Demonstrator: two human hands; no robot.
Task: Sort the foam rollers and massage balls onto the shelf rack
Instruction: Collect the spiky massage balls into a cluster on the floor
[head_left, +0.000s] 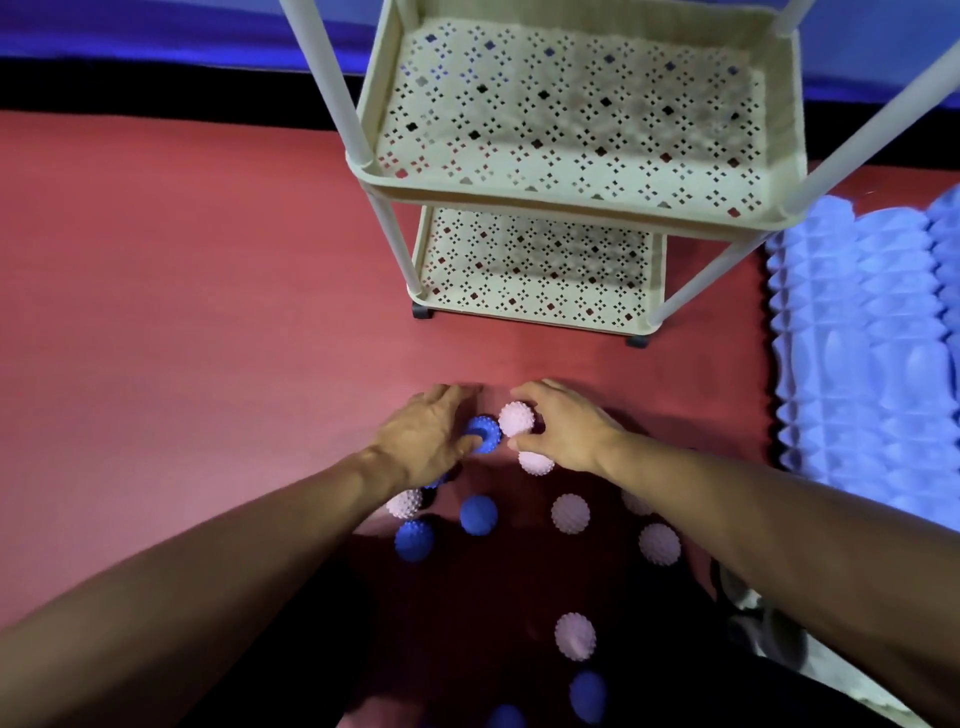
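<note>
Spiky massage balls, blue and pale pink, lie scattered on a red mat (182, 312) in front of me. My left hand (423, 436) curls around a blue ball (483, 434), thumb and fingers touching it. My right hand (558, 428) closes on a pink ball (516, 418); another pink ball (535, 461) lies just under that hand. More balls sit nearer me, among them a blue one (478, 514) and a pink one (570, 513). A cream perforated shelf rack (571, 202) stands beyond the hands, both tiers bare. Pale blue ridged foam rollers (852, 353) lie at the right.
The rack's white posts (332, 83) rise toward me at its corners. A blue wall or cloth and a dark strip run behind the mat. Open red mat stretches to the left. My own shadow darkens the floor near the closest balls.
</note>
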